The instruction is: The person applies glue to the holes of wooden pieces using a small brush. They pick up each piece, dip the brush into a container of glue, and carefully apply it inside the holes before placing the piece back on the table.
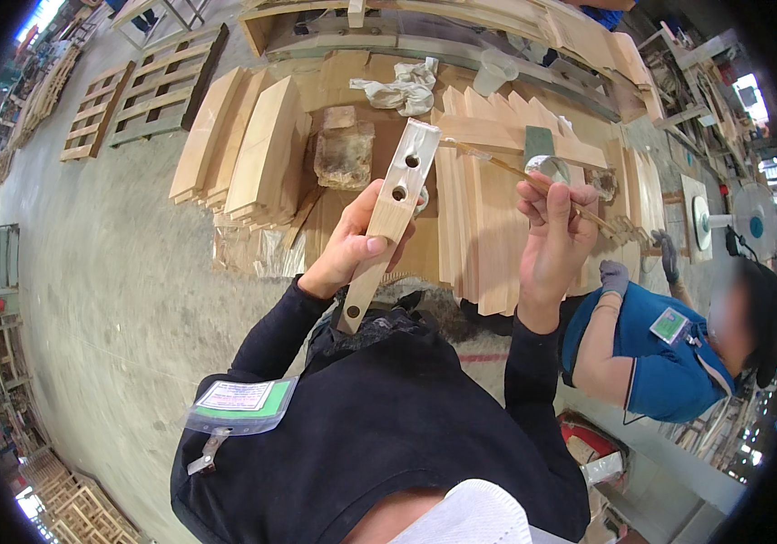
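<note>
My left hand (352,240) is wrapped round a pale wooden bar (388,220), tilted with its far end up. Two round holes pass through the bar's far part, and another hole shows near its lower end. Its far end looks whitish and shiny, as if coated with something wet. In the fingers of my right hand (556,236) is a thin brush (508,169) with a long wooden handle. The brush tip points left, close to the bar's far end; whether they touch I cannot tell. Behind my right fingers stands a whitish round cup (547,167), partly hidden.
Stacked wooden pieces (261,150) lie on the left of the bench, and more pieces (488,227) on the right. A stained block-like container (343,154), a white rag (402,86) and a clear plastic cup (495,69) lie beyond. A gloved co-worker (651,344) is close on my right.
</note>
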`<move>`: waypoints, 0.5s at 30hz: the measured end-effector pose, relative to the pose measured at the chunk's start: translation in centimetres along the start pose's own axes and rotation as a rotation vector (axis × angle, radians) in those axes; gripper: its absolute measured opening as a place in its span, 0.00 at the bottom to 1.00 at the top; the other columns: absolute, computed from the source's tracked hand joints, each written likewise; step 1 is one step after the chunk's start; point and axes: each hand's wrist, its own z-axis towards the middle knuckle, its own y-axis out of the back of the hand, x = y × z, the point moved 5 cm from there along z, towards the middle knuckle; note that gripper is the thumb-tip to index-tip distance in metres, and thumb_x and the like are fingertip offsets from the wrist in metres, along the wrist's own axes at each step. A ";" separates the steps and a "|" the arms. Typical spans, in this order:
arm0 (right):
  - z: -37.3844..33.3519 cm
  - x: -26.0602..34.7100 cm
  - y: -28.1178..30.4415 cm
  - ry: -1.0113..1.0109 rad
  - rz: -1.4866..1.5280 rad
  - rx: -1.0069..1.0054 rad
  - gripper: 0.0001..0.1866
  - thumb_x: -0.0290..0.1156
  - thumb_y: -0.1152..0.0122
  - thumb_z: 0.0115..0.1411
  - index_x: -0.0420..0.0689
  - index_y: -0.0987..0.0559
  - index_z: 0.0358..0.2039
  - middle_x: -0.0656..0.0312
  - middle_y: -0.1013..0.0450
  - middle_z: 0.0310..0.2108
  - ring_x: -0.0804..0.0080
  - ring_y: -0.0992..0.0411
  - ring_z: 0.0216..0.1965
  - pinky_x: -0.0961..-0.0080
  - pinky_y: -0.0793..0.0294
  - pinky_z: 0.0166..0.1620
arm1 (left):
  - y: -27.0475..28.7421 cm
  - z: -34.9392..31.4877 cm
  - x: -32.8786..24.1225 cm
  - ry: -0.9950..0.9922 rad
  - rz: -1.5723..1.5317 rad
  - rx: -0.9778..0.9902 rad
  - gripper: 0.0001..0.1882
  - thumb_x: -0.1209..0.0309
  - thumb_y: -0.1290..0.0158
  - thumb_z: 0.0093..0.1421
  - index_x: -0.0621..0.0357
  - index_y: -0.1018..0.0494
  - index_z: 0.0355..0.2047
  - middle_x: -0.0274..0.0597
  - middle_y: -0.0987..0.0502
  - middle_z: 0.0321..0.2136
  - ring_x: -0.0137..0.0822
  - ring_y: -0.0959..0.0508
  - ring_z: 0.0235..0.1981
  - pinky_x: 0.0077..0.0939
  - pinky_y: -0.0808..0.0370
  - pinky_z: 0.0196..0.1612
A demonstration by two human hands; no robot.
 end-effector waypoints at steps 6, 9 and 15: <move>-0.3 -0.2 -0.3 0.001 -0.073 0.068 0.09 0.28 0.42 0.62 0.45 0.34 0.34 0.45 0.22 0.35 0.61 0.20 0.33 0.78 0.20 0.31 | -1.1 0.0 0.2 -0.012 0.055 -0.112 0.45 0.44 0.40 0.42 0.64 0.38 0.53 0.34 0.30 0.30 0.21 0.30 0.23 0.15 0.33 0.23; -0.8 -0.2 0.1 -0.012 -0.070 0.110 0.09 0.27 0.42 0.62 0.45 0.35 0.33 0.45 0.22 0.35 0.61 0.20 0.34 0.79 0.21 0.31 | -1.4 0.0 0.7 -0.014 0.063 -0.154 0.47 0.43 0.39 0.41 0.67 0.38 0.53 0.34 0.29 0.31 0.21 0.31 0.24 0.14 0.34 0.23; -2.1 0.6 1.7 -0.042 -0.023 0.213 0.11 0.25 0.41 0.61 0.46 0.36 0.32 0.44 0.22 0.35 0.60 0.20 0.33 0.79 0.21 0.30 | -2.0 0.0 2.5 -0.058 0.018 -0.112 0.38 0.51 0.40 0.47 0.56 0.39 0.53 0.35 0.29 0.30 0.23 0.28 0.23 0.16 0.30 0.24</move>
